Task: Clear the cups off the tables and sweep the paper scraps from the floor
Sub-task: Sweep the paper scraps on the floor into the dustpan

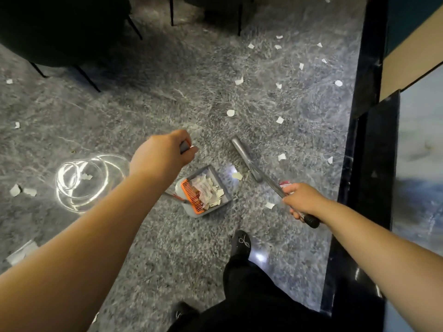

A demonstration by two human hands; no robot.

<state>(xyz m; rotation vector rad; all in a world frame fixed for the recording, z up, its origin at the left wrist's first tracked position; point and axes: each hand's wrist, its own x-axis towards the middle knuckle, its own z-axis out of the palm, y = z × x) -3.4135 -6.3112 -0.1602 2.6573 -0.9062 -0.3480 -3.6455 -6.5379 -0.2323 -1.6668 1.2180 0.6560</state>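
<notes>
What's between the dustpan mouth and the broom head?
Head view: one paper scrap lies on the bare floor between the dustpan and the broom head, near the pan's open edge.

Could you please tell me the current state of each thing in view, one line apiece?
Dustpan: on the floor, partly filled with paper scraps.
Broom: head down on the floor beside the dustpan.
Paper scraps: many still scattered on the floor.
Left hand: grips the dustpan handle.
Right hand: grips the broom handle.
</notes>
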